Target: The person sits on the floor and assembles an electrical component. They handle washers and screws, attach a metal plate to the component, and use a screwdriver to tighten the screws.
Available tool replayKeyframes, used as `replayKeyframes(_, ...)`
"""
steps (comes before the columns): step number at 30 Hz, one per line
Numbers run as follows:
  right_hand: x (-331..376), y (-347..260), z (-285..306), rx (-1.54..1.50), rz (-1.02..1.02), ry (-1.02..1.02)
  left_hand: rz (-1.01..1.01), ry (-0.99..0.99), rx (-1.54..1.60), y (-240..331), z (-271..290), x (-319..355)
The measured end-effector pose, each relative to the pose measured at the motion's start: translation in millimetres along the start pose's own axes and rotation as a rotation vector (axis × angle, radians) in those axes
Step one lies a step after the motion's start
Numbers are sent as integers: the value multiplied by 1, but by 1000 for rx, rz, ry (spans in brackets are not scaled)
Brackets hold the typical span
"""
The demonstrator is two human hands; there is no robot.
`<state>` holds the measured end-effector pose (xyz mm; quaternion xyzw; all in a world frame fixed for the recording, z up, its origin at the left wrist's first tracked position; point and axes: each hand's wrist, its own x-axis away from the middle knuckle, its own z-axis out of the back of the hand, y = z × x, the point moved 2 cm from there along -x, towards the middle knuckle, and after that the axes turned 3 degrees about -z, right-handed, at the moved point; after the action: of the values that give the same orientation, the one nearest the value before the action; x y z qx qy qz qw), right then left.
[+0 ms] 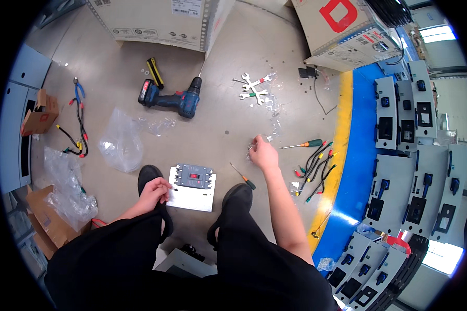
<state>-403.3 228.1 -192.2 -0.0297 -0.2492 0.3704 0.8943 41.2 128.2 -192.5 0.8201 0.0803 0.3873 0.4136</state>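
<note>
A grey circuit breaker (pixel 193 177) with a red toggle lies on a white mounting plate (pixel 190 201) on the floor between my shoes. My left hand (pixel 155 192) rests by my left knee at the plate's left edge. Its fingers are bent together, and what they hold, if anything, is hidden. Farther right, my right hand (pixel 264 154) reaches down to the floor beside some small loose hardware (pixel 250 154). Its fingers are pinched together; anything between them is too small to name. A small screwdriver (pixel 242 175) lies between the breaker and my right forearm.
A cordless drill (pixel 171 98), a yellow-black utility knife (pixel 155 73) and several wrenches (pixel 254 89) lie ahead. Right are another screwdriver (pixel 302 144) and several short cables (pixel 316 168). Clear plastic bags (pixel 121 141) and pliers (pixel 79 90) lie left. Large cartons (pixel 155 23) stand beyond.
</note>
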Motion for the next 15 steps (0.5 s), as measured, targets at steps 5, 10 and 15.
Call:
replayKeyframes(5,-6,32,-15,-328,-90,-14,1,52,201,-2,5,-8)
replayKeyframes(10,5,75,-20,-1034,-290,7,-22,25,267,-3,10,-11)
replayKeyframes(15,30,102,-37,-1397,-386,240,-80,50,249,-9,10,-11)
